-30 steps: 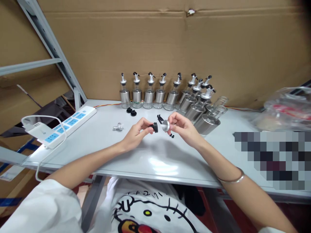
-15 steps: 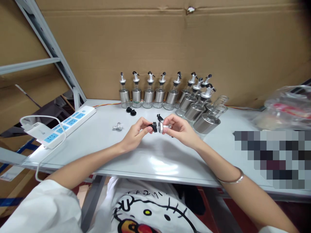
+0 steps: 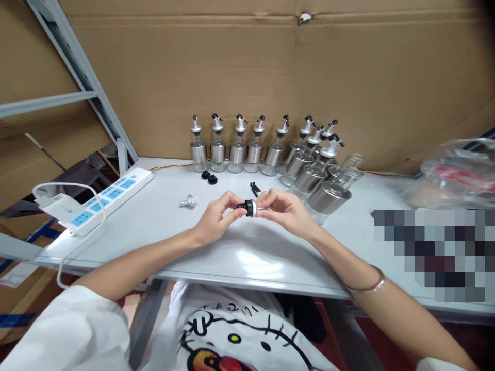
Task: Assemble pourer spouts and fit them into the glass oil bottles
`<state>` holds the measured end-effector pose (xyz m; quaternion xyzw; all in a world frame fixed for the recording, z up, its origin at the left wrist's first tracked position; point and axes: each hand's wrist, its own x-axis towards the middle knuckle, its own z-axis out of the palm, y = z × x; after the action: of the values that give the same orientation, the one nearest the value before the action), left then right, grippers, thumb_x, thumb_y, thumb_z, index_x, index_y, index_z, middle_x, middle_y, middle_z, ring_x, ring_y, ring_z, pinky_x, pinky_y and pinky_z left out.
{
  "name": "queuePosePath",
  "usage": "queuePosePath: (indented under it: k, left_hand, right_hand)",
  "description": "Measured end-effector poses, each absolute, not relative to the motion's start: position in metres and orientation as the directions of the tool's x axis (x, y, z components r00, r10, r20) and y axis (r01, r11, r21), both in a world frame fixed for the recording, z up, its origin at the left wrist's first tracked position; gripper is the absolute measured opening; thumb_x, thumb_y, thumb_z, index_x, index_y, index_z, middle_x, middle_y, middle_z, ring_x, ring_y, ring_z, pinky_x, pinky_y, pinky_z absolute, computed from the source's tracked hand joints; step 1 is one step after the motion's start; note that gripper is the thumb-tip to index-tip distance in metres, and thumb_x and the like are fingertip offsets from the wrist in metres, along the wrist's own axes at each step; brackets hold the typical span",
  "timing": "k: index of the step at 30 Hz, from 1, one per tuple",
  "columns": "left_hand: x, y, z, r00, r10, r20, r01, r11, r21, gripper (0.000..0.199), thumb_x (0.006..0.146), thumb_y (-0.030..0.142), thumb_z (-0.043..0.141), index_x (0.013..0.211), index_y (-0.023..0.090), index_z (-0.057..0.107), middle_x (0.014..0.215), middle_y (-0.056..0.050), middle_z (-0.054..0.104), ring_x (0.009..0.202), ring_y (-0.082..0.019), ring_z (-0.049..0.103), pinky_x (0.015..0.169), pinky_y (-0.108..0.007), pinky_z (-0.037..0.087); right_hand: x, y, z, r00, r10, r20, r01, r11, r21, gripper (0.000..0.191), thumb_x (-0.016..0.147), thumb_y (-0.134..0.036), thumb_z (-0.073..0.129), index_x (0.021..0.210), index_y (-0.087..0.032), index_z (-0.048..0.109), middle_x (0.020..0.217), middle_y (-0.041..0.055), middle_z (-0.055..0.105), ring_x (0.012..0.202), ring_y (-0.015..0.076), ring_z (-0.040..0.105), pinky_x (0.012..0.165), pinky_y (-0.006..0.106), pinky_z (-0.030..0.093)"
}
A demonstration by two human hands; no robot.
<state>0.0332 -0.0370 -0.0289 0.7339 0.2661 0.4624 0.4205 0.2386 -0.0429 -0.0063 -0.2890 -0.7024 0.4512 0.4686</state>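
Note:
My left hand [image 3: 216, 219] pinches a black ribbed bottle stopper [image 3: 249, 208] between thumb and fingers. Pressed against it from the right is a silver pour spout [image 3: 254, 208], held in the fingertips of my right hand [image 3: 288, 212]. The two parts meet face to face above the table. Just behind my hands lie small black flip caps [image 3: 254, 189]. Another silver spout [image 3: 188, 201] rests on its side left of my left hand. Further back are two black stoppers [image 3: 212, 179].
Several glass and steel bottles with spouts [image 3: 237, 152] stand along the cardboard wall. Bottles with bare necks [image 3: 330, 196] are at the right of the group. A white power strip [image 3: 112, 201] lies at left; plastic bags [image 3: 460, 172] are at far right.
The black stopper and the silver spout, a small gap apart before, now touch. My right hand has moved slightly left and down, bringing the spout onto the stopper.

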Motion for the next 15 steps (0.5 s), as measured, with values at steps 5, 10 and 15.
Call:
queuePosePath:
  k: [5, 10, 15]
  left_hand:
    - [0.0328, -0.038, -0.029, 0.432, 0.764, 0.478, 0.076, -0.559, 0.825, 0.028, 0.088, 0.046, 0.06, 0.086, 0.018, 0.055, 0.086, -0.005, 0.066, 0.08, -0.017, 0.061, 0.075, -0.031, 0.046]
    - [0.0331, -0.0378, -0.0304, 0.404, 0.775, 0.486, 0.074, -0.557, 0.827, 0.035, 0.085, 0.053, 0.061, 0.085, 0.019, 0.055, 0.082, -0.004, 0.065, 0.075, -0.016, 0.06, 0.072, -0.03, 0.046]
    - [0.0335, -0.0382, -0.0261, 0.401, 0.798, 0.45, 0.002, -0.492, 0.871, 0.045, 0.089, 0.063, 0.047, 0.091, 0.019, 0.055, 0.07, 0.001, 0.056, 0.066, -0.013, 0.054, 0.068, -0.028, 0.044]
  right_hand:
    - [0.2386, -0.0438, -0.0071, -0.408, 0.837, 0.363, 0.014, 0.404, -0.915, 0.029, 0.071, -0.041, 0.08, 0.071, -0.021, 0.059, 0.076, 0.0032, 0.066, 0.071, 0.0168, 0.062, 0.069, 0.035, 0.051]
    - [0.2376, -0.0452, -0.0071, -0.458, 0.847, 0.269, -0.031, 0.287, -0.957, 0.032, 0.074, -0.04, 0.078, 0.076, -0.02, 0.054, 0.074, 0.0023, 0.069, 0.07, 0.0172, 0.067, 0.068, 0.033, 0.051]
    - [0.2352, -0.044, -0.0088, -0.506, 0.83, 0.235, -0.141, 0.189, -0.972, 0.03, 0.081, -0.042, 0.072, 0.086, -0.021, 0.052, 0.071, -0.0006, 0.068, 0.067, 0.015, 0.067, 0.072, 0.034, 0.052]
